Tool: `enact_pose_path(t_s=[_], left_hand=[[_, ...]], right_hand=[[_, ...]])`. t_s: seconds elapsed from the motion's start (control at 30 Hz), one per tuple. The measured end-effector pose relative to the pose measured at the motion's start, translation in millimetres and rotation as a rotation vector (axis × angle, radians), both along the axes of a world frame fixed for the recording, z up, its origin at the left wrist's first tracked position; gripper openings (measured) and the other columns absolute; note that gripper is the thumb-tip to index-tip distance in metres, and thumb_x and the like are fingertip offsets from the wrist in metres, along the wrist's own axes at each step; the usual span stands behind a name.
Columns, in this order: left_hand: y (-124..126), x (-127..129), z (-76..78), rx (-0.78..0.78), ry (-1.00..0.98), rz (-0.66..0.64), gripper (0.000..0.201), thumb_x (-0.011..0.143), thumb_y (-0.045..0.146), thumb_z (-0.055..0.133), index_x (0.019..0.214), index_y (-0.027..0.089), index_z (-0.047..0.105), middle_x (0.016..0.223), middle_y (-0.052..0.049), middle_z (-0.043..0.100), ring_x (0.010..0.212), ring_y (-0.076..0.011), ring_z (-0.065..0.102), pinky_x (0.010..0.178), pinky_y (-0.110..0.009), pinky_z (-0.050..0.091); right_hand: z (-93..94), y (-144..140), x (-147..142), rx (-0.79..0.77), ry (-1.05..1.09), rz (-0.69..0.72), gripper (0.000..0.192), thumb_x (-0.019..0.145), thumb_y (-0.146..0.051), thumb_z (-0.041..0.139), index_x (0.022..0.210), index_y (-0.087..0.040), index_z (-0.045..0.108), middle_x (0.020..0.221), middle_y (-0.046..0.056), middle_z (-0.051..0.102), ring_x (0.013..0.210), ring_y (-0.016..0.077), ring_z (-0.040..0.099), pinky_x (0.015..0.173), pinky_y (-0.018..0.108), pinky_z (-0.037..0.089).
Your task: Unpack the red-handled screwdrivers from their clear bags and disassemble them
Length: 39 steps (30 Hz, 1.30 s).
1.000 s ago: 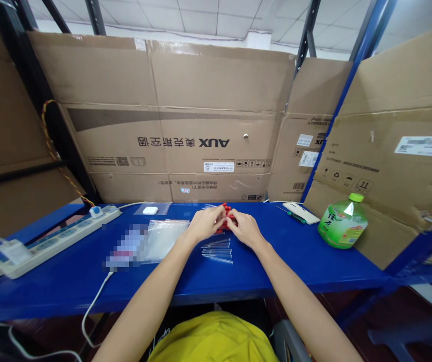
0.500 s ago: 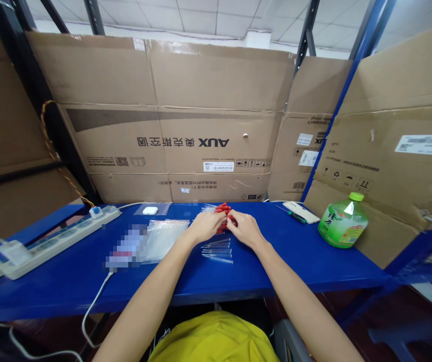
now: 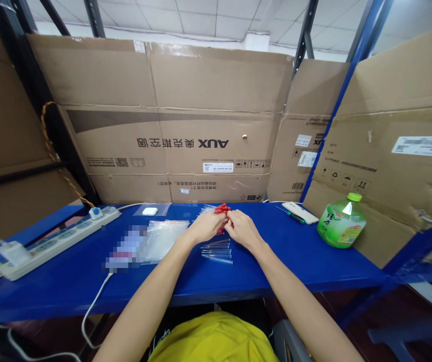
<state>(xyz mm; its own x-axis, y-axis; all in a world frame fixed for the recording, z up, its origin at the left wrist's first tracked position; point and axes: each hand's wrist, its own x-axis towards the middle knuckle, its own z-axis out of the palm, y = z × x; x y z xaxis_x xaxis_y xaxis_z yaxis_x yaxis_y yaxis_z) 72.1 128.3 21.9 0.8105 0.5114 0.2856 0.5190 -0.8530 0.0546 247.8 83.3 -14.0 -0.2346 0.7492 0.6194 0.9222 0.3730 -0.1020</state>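
Observation:
My left hand (image 3: pixel 208 226) and my right hand (image 3: pixel 241 227) meet over the middle of the table, fingertips close together and closed. Whatever they pinch is hidden behind the fingers. Around and beyond them lies a pile of small red pieces, like dropper bulbs (image 3: pixel 222 207), partly covered by the hands. Closer to me, several clear, thin, tapering tubes (image 3: pixel 216 251) lie side by side, like dropper tubes. More clear tubes (image 3: pixel 207 207) lie behind my left hand, partly hidden.
Left on the blue table (image 3: pixel 291 266) are plastic zip bags (image 3: pixel 166 240), a blurred phone-like item (image 3: pixel 127 249) on a cable, a white earphone case (image 3: pixel 150 211) and a power strip (image 3: pixel 61 241). Right are a screwdriver (image 3: pixel 295 216), a pale phone (image 3: pixel 302 212) and a green bottle (image 3: pixel 341 221). Cardboard (image 3: pixel 185 90) walls surround it.
My right hand has turned slightly and its fingers have drawn in closer to my left hand. Fewer red pieces show between the hands. The left hand stays almost in place.

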Motion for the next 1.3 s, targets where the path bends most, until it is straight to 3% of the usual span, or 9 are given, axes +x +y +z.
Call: enact_pose_path(t_s=[0.23,0.43,0.57,0.7,0.9,1.0,1.17,1.23,1.3], left_hand=[[0,1,-0.2,-0.007,-0.018,-0.007,0.028,0.103,0.028,0.039,0.107,0.020,0.065,0.100,-0.012,0.072,0.099,-0.0257,0.069,0.083,-0.029,0.046],[4,-4,-2.8,-0.002,-0.017,0.051,0.036,0.105,0.036,0.032,0.105,0.022,0.066,0.100,-0.010,0.073,0.094,-0.0248,0.070,0.076,-0.028,0.046],[5,-5,-3.2,0.000,-0.018,0.063,0.037,0.105,0.037,0.030,0.104,0.023,0.064,0.098,-0.009,0.073,0.092,-0.0238,0.070,0.075,-0.027,0.046],[8,-7,-4.4,0.004,-0.009,0.088,0.037,0.105,0.039,0.029,0.106,0.024,0.064,0.098,-0.009,0.073,0.090,-0.0241,0.070,0.075,-0.028,0.046],[4,-1,-7.5,0.009,0.012,0.228,0.035,0.104,0.035,0.032,0.108,0.022,0.065,0.094,-0.014,0.074,0.088,-0.0285,0.071,0.077,-0.034,0.049],[1,7,-9.8,0.000,0.031,0.297,0.029,0.101,0.029,0.039,0.111,0.019,0.064,0.097,-0.017,0.074,0.091,-0.0295,0.072,0.080,-0.037,0.050],[7,5,-8.1,-0.007,0.027,0.566,0.031,0.101,0.026,0.036,0.108,0.014,0.064,0.097,-0.021,0.073,0.092,-0.0304,0.073,0.078,-0.036,0.051],[10,0,-6.0,0.013,-0.039,0.560,0.038,0.104,0.033,0.028,0.109,0.017,0.062,0.095,-0.018,0.074,0.090,-0.0285,0.073,0.077,-0.034,0.050],[12,-4,-4.5,0.017,-0.107,0.460,0.041,0.106,0.039,0.025,0.108,0.021,0.061,0.095,-0.013,0.075,0.089,-0.0251,0.072,0.076,-0.030,0.048]], right_hand=[[0.7,-1,-2,-0.009,0.016,0.028,0.014,0.086,-0.010,0.045,0.083,-0.020,0.053,0.084,0.008,0.062,0.083,0.0220,0.053,0.077,0.031,0.040],[0.9,-1,8,-0.050,0.167,0.186,0.019,0.101,-0.022,0.039,0.091,-0.020,0.056,0.088,0.005,0.063,0.083,0.0191,0.056,0.080,0.029,0.042],[-4.4,2,14,-0.102,0.229,0.214,0.025,0.106,-0.028,0.034,0.099,-0.021,0.057,0.094,0.005,0.065,0.087,0.0180,0.059,0.082,0.027,0.043],[-8.7,5,15,-0.135,0.183,0.133,0.027,0.107,-0.031,0.033,0.103,-0.022,0.059,0.093,0.005,0.067,0.086,0.0181,0.062,0.078,0.026,0.042],[-4.8,5,4,-0.126,0.014,-0.156,0.030,0.106,-0.034,0.036,0.101,-0.023,0.064,0.081,0.007,0.066,0.072,0.0185,0.061,0.064,0.026,0.035],[-0.7,0,-5,-0.112,-0.074,-0.235,0.028,0.104,-0.029,0.040,0.096,-0.021,0.066,0.080,0.010,0.067,0.070,0.0198,0.060,0.061,0.027,0.034],[0.9,-11,-21,-0.009,-0.120,-0.199,0.026,0.100,-0.017,0.041,0.090,-0.018,0.065,0.080,0.014,0.067,0.080,0.0234,0.061,0.064,0.029,0.037],[0.8,-13,-21,0.039,-0.053,-0.159,0.028,0.102,-0.022,0.039,0.091,-0.019,0.064,0.083,0.013,0.068,0.082,0.0226,0.061,0.066,0.028,0.039],[0.7,-11,-14,0.063,0.050,-0.146,0.029,0.104,-0.027,0.037,0.099,-0.020,0.064,0.088,0.012,0.068,0.084,0.0218,0.061,0.069,0.028,0.040]])
